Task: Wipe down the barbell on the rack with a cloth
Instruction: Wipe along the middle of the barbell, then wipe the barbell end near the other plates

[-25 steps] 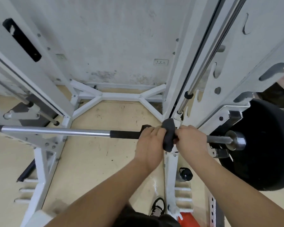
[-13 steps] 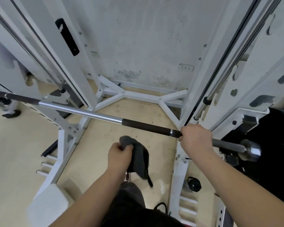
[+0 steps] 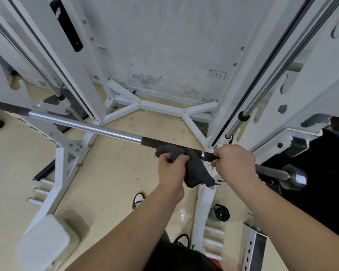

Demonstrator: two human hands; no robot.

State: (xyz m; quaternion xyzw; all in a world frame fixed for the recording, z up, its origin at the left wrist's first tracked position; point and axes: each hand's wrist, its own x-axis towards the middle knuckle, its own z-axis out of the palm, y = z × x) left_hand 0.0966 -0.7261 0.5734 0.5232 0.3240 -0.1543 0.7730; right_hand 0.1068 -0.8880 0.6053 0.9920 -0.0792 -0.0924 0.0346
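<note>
Left hand (image 3: 171,169) grips the dark cloth (image 3: 194,169) against the barbell (image 3: 82,125); right hand (image 3: 234,163) clasps the bar.

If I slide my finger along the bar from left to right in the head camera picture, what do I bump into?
Shiny silver stretch of the barbell → black grip section → dark cloth gripped by the left hand → right hand holding the bar → round metal end knob.

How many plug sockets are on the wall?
2. One plug socket sits on the left, beside the left post; the other plug socket sits lower, toward the right post. The posts may hide more.
</note>
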